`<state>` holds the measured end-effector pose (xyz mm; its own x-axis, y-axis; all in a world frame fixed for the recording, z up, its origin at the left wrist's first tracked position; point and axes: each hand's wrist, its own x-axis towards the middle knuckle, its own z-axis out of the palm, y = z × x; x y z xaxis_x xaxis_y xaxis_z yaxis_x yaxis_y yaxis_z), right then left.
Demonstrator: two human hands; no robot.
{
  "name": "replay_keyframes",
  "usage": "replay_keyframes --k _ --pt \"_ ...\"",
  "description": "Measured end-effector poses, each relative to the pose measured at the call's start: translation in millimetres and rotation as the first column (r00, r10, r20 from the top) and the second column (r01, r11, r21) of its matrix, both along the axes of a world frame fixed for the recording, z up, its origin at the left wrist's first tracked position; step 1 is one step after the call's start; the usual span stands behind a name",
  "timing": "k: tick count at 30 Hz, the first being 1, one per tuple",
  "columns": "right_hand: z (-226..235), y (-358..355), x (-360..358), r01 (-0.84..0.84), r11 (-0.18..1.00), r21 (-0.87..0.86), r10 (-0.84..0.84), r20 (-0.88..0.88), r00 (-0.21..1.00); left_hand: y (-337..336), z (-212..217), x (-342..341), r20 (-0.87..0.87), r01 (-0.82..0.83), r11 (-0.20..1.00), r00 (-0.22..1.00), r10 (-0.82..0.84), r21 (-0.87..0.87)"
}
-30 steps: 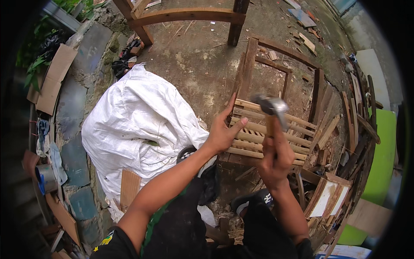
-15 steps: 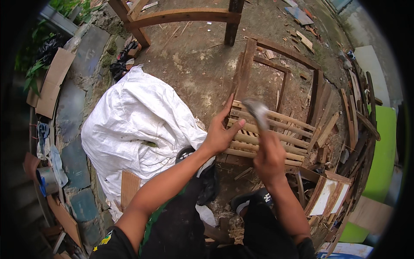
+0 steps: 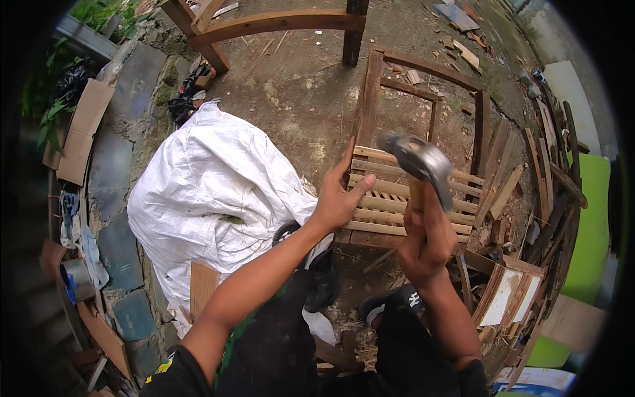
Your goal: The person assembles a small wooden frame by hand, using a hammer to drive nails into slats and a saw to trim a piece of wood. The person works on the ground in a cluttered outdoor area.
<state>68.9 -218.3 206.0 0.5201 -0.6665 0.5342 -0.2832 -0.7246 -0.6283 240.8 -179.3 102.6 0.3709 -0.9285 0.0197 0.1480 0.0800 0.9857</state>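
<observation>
My right hand (image 3: 426, 241) grips the wooden handle of a hammer (image 3: 418, 162), whose grey metal head is raised above a wooden frame (image 3: 423, 112) lying on the dirt ground. Several pale slats (image 3: 380, 215) are fixed across the near part of the frame. At the left edge of those slats rests my left hand (image 3: 340, 198), fingers spread, thumb on a slat. The hammer head is blurred and hovers over the slats, apart from them.
A large white sack (image 3: 211, 198) lies to the left of the frame. Scrap boards (image 3: 529, 192) pile up at the right, beside a green panel (image 3: 592, 231). A wooden trestle (image 3: 264, 26) stands at the far side. Cardboard (image 3: 76, 139) and stone slabs line the left.
The hammer swung down toward the slats half a second ago and is now raised again. My left hand has stayed on the frame's left edge.
</observation>
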Motion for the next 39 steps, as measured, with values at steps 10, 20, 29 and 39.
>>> replay_keyframes --k 10,20,29,39 --pt "-12 -18 -77 0.283 0.948 0.146 -0.271 -0.094 0.958 2 3 -9 0.073 -0.032 0.998 0.997 0.028 0.05" --pt "-124 -3 -208 0.816 0.486 0.312 -0.807 -0.199 0.556 -4 14 9 -0.024 -0.043 0.914 0.998 0.057 0.404" --pt "-215 14 -240 0.793 0.506 0.339 -0.593 -0.531 0.605 -20 41 8 -0.331 0.094 0.902 0.942 0.057 0.422" --pt "-50 -102 -130 0.254 0.425 0.869 -0.486 -0.017 0.874 3 19 -19 0.167 -0.269 0.895 0.961 0.223 0.356"
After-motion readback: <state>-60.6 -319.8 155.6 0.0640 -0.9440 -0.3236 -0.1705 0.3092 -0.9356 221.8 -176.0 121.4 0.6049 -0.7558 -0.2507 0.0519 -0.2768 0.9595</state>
